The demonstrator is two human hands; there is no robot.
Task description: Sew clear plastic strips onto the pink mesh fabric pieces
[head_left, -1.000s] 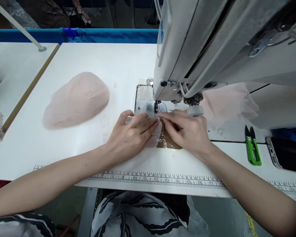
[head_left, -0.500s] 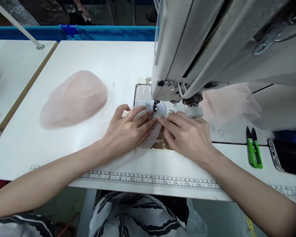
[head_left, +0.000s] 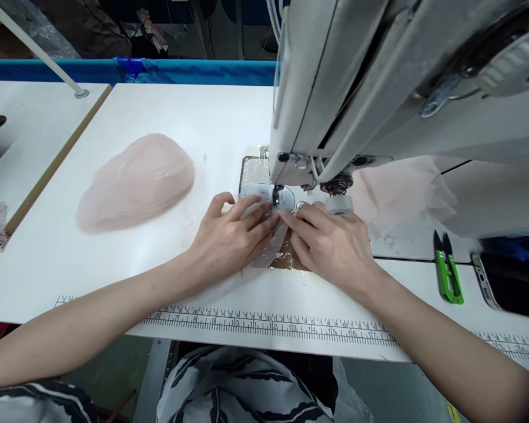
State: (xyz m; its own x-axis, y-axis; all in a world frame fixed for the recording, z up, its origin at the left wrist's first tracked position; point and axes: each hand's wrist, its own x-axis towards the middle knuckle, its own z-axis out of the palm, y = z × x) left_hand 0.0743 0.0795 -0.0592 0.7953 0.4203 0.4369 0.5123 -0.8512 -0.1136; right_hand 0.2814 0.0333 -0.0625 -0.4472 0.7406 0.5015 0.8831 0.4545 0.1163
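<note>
Pressing left hand (head_left: 234, 236): grip unclenched, spread over sheer fabric (head_left: 268, 252), frame centre, likely keeping it flat.
Right hand (head_left: 328, 242): near presser foot (head_left: 275, 195), likely steering; cannot tell whether its grip pinches fabric.
Green snips (head_left: 448, 277): frame right, probably for easy reach.

Sheer pale fabric (head_left: 268, 254), lying flat, partly hidden

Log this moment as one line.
left hand: on sheer fabric | right hand: at fabric's right edge | presser foot: just beyond hands | green snips: beside phone
</note>
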